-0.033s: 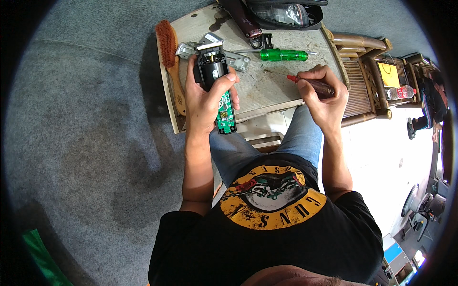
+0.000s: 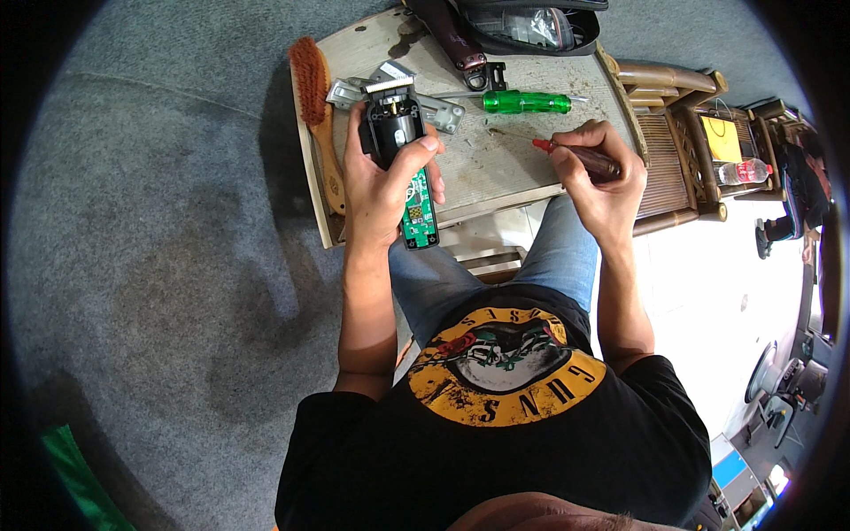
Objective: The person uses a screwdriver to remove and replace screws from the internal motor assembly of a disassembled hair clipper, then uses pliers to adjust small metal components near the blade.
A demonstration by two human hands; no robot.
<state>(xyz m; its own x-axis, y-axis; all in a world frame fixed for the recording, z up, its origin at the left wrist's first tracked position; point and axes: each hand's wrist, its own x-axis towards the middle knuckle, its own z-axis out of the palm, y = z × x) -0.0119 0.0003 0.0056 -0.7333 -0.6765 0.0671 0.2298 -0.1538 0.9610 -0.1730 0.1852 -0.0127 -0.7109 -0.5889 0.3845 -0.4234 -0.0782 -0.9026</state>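
My left hand [image 2: 379, 181] is wrapped round a black hair clipper [image 2: 395, 133], thumb across its front. The clipper's toothed blade points away from me, and its lower casing is off, baring a green circuit board [image 2: 420, 212]. In my right hand [image 2: 611, 177] is a screwdriver [image 2: 591, 163] with a dark brown handle and a red collar. Its thin shaft points left over the table, apart from the clipper. Beyond the clipper lie grey metal-coloured casing parts [image 2: 443, 115]. A second screwdriver with a clear green handle [image 2: 527, 103] rests farther back.
The small wooden table [image 2: 505, 173] carries a red-bristled brush [image 2: 312, 84] at its left edge. A dark reddish-brown clipper-like body [image 2: 450, 35] and an open black case [image 2: 531, 26] are at the back. To the right stands bamboo furniture [image 2: 664, 159] with a bottle [image 2: 744, 172].
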